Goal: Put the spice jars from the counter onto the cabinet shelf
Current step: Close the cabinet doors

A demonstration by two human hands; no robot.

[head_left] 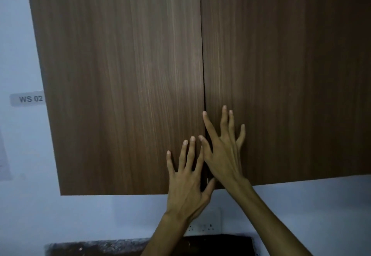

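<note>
A brown wooden wall cabinet fills the head view, and both of its doors are closed. My left hand (186, 177) lies flat with spread fingers on the lower right corner of the left door (120, 85). My right hand (222, 151) lies flat with spread fingers on the lower left part of the right door (281, 75), its forefinger along the seam between the doors. Neither hand holds anything. No spice jar is in view, and the shelf is hidden behind the doors.
A label reading "WS 02" (30, 98) is stuck on the pale wall left of the cabinet. A white wall socket (204, 227) sits below the cabinet, partly behind my left wrist. A dark counter edge (96, 247) shows at the bottom.
</note>
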